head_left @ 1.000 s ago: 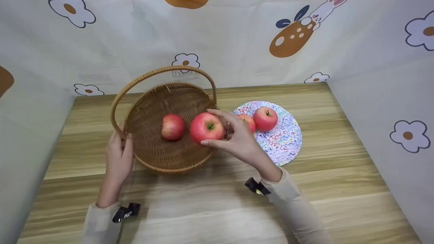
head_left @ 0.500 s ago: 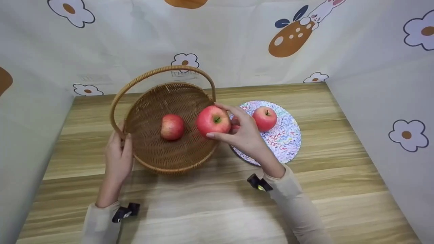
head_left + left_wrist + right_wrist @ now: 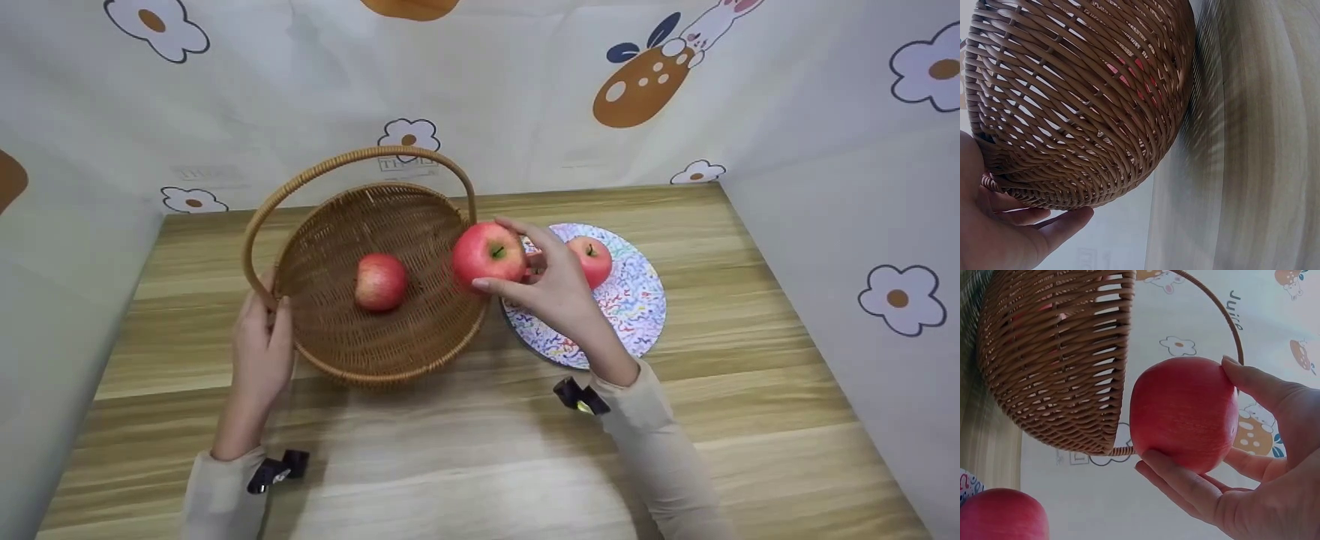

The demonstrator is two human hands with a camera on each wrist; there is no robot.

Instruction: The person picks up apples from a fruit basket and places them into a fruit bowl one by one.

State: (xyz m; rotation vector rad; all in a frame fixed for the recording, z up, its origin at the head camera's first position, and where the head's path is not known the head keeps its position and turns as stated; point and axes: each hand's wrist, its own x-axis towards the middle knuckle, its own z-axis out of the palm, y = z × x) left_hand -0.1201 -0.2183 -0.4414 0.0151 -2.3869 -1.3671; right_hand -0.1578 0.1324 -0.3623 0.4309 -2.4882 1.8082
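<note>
In the head view, my right hand [image 3: 559, 289] holds a red apple [image 3: 489, 256] between thumb and fingers, over the right rim of the wicker basket [image 3: 390, 367]. The right wrist view shows this apple [image 3: 1185, 413] raised beside the basket's woven side [image 3: 1061, 365]. My left hand [image 3: 262, 345] grips the basket's left rim at the foot of the arched handle [image 3: 360, 155]. In the left wrist view its fingers [image 3: 1067, 225] lie against the outside of the weave. Another apple [image 3: 381, 282] lies inside the basket, on its side.
A round plate [image 3: 630, 322] with a colourful speckled pattern lies right of the basket, bearing an apple [image 3: 592, 261]. My right hand hides part of the plate. A white patterned sheet [image 3: 525, 97] stands behind and beside the wooden table [image 3: 750, 360].
My right hand has moved right and toward the back with its apple, from over the basket to its right rim, now covering part of the plate. The left hand and basket stay put.
</note>
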